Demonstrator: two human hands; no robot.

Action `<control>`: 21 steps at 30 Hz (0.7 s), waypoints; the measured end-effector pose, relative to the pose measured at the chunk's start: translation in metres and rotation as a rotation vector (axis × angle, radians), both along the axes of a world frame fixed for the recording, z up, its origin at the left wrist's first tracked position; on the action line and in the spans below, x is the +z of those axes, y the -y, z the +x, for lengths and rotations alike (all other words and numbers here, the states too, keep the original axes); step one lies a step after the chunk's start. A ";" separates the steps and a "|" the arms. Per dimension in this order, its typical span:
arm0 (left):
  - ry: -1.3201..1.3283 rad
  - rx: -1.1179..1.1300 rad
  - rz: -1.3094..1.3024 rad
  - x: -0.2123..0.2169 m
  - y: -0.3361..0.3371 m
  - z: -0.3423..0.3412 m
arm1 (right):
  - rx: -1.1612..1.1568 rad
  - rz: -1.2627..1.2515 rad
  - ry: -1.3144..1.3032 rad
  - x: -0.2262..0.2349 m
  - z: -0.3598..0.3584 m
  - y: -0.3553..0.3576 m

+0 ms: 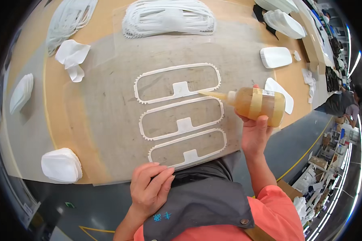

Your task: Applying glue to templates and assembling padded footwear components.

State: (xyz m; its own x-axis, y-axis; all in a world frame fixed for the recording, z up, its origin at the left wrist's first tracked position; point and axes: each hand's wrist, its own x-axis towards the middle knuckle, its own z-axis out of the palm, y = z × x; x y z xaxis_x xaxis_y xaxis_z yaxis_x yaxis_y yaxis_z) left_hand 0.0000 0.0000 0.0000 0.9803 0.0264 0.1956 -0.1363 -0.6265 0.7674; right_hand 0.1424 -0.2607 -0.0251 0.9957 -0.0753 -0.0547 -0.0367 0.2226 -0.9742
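Low in the frame, the left hand [151, 188] rests loosely curled, holding nothing, at the nearest white frame piece [188, 148]. The right hand [255, 130] is wrapped around the glue bottle [256, 105] right of centre. The piece looks thin, light and floppy, best pinned flat at its edge.

One view only, from the camera on my head, left of the pair. It looked steeply down over my chest onto the surface [108, 132], close in. Fisheye bent the straight edges toward the rim, with dark corners all round. My forearms entered from the lower edge. At far right the view ran out across the floor [293, 140] and a distant work area.
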 end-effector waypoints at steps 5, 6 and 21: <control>0.010 0.022 -0.004 -0.002 -0.001 0.000 | 0.026 -0.093 0.060 -0.003 0.002 -0.015; 0.007 0.024 -0.002 -0.001 -0.002 -0.001 | 0.044 -0.043 0.044 -0.003 0.002 -0.018; 0.087 0.049 0.015 0.005 -0.014 -0.010 | 0.119 1.008 -0.456 0.042 0.025 -0.038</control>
